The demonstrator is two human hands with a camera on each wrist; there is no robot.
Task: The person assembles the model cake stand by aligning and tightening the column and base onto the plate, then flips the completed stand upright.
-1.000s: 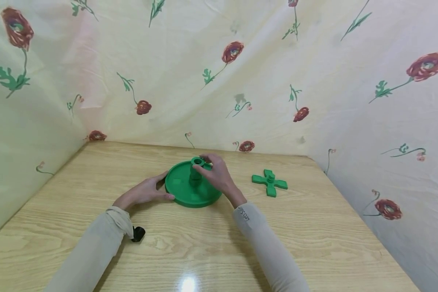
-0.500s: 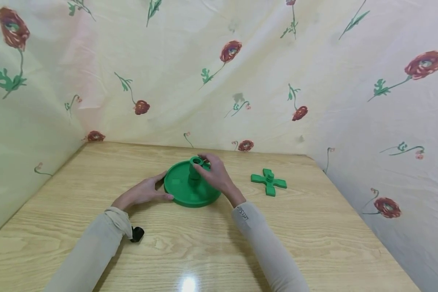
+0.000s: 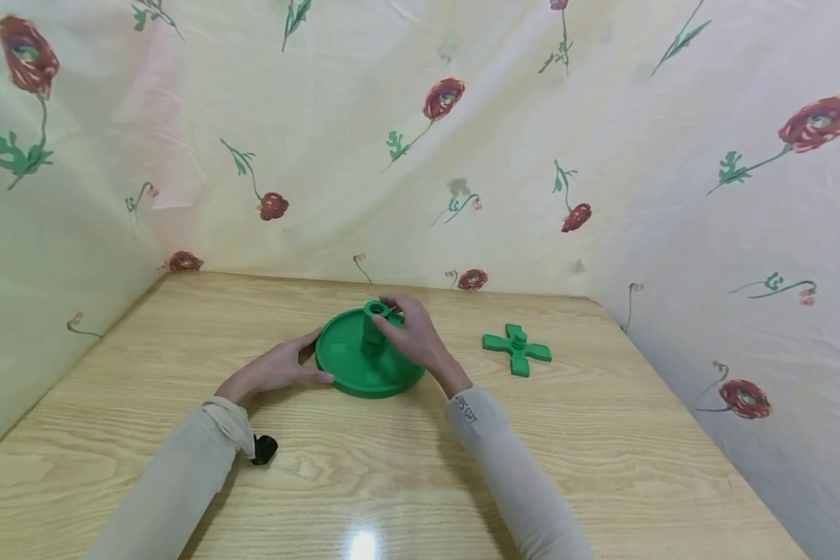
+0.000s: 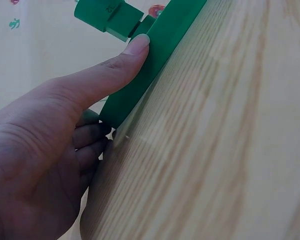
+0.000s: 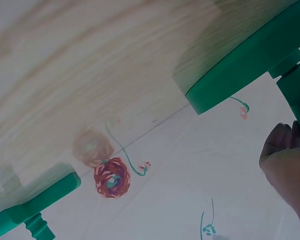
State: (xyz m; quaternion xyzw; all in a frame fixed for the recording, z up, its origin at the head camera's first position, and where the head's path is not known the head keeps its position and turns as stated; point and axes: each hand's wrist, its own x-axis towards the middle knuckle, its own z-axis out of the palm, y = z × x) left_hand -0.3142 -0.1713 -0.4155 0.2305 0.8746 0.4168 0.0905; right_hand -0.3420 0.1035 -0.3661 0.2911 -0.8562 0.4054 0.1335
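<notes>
A round green tray with a low rim (image 3: pixel 371 383) lies on the table, and a thick green tube (image 3: pixel 369 330) with a hollow top stands upright at its centre. My left hand (image 3: pixel 280 365) holds the tray's near-left edge, thumb over the rim and fingers around the outer side. Fingers and thumb of my right hand (image 3: pixel 414 334) grip the tube near its top. Seen from the left wrist, the tube's wide body (image 4: pixel 109 17) sits over a narrower neck at the tray. The right wrist view shows my right hand (image 5: pixel 287 162) on the tube from the side.
To the right of the tray lies a green four-armed cross piece (image 3: pixel 519 350) with a ridged peg pointing up. Flowered cloth (image 3: pixel 336 155) hangs behind and along both sides of the wooden table (image 3: pixel 322 482). A small black object (image 3: pixel 265 449) is at my left cuff.
The tube's lower facets show at a different angle, as if it has turned slightly in my right hand. My left hand keeps its place on the tray; the cross piece stays put.
</notes>
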